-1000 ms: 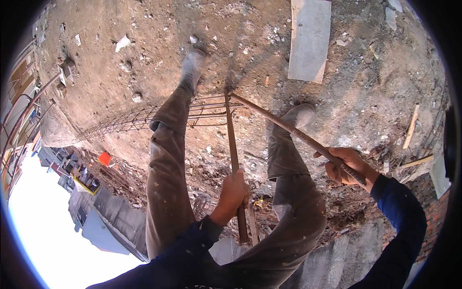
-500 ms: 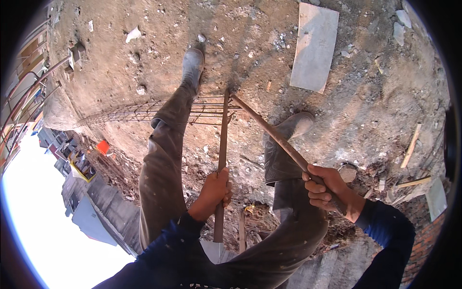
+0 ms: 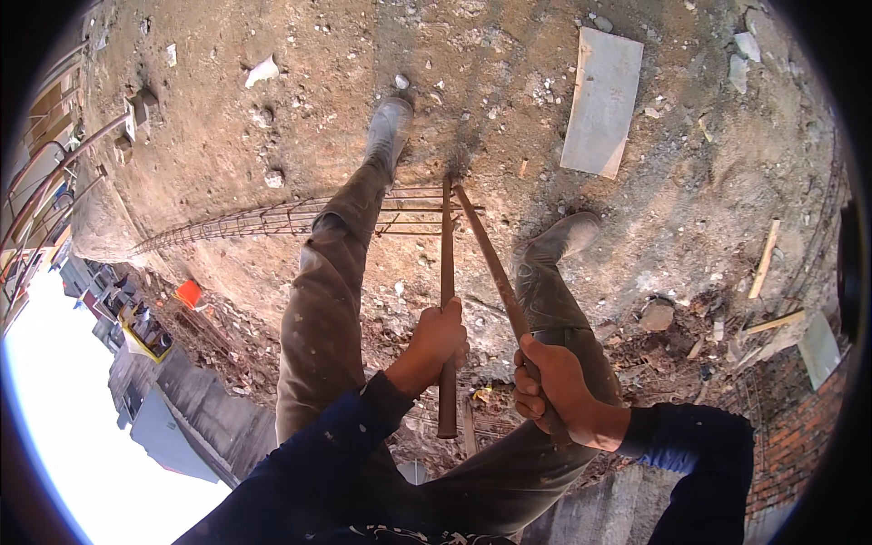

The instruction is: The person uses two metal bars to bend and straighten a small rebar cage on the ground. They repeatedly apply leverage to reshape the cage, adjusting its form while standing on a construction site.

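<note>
My left hand (image 3: 440,338) grips a rusty steel bar (image 3: 446,263) that stands nearly upright between my legs. Gripped in my right hand (image 3: 549,384) is a second rusty bar (image 3: 486,254), which slants up and left. The far ends of both bars meet at the end of a long rebar cage (image 3: 272,218) lying on the rough concrete slab (image 3: 509,82). My boots (image 3: 389,127) stand on the slab either side of the bars.
A flat grey board (image 3: 602,100) lies on the slab ahead to the right. Rubble, wood scraps (image 3: 765,259) and a brick wall (image 3: 799,427) are at the right. The slab edge drops off at the left, with buildings and an orange object (image 3: 189,292) far below.
My right hand has moved left and nearer my body, bringing its bar steeper and closer to the left bar. My left hand has slid its bar more upright. The view has shifted slightly.
</note>
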The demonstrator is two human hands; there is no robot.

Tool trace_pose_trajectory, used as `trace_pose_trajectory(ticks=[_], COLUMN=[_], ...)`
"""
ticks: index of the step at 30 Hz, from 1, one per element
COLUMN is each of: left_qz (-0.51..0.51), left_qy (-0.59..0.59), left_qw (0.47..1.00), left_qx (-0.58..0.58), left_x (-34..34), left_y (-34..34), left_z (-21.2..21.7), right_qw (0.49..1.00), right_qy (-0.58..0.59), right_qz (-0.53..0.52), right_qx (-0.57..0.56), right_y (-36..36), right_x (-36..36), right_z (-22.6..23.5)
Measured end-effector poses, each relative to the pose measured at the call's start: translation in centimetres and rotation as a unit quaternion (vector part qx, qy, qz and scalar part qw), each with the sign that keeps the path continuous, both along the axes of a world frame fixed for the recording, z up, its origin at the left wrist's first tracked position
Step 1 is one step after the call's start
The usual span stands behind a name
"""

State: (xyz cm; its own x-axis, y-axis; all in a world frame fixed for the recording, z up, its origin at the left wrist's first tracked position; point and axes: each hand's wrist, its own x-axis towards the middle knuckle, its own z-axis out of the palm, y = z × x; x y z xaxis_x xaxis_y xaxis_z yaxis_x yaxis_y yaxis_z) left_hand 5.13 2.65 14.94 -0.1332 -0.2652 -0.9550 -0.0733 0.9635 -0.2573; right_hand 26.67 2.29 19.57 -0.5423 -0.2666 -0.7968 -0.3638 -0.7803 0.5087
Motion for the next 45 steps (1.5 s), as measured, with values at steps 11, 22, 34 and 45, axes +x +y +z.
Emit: trace_pose_trajectory(ticks=[11, 22, 34, 45], left_qz=[-0.084, -0.059, -0.033, 0.116], left_qy=[-0.043, -0.069, -0.104, -0.156], left_qw=[0.995, 0.990, 0.988, 0.971], left_qx=[-0.033, -0.112, -0.114, -0.139], left_x=[-3.9, -5.5, -5.8, -7.5], left_y=[4.5, 8.0, 8.2, 7.6], left_z=[0.4, -0.7, -0.3, -1.5], right_qw=[0.989, 0.973, 0.918, 0.969], right_qy=[-0.134, -0.192, -0.379, -0.157], right_qz=[0.052, -0.047, 0.028, -0.192], right_qx=[0.033, 0.124, 0.115, 0.000], right_y=[-0.2, -0.2, -3.5, -2.6], right_x=[-14.2, -21.5, -33.7, -19.9], right_z=[4.6, 6.1, 4.0, 3.4])
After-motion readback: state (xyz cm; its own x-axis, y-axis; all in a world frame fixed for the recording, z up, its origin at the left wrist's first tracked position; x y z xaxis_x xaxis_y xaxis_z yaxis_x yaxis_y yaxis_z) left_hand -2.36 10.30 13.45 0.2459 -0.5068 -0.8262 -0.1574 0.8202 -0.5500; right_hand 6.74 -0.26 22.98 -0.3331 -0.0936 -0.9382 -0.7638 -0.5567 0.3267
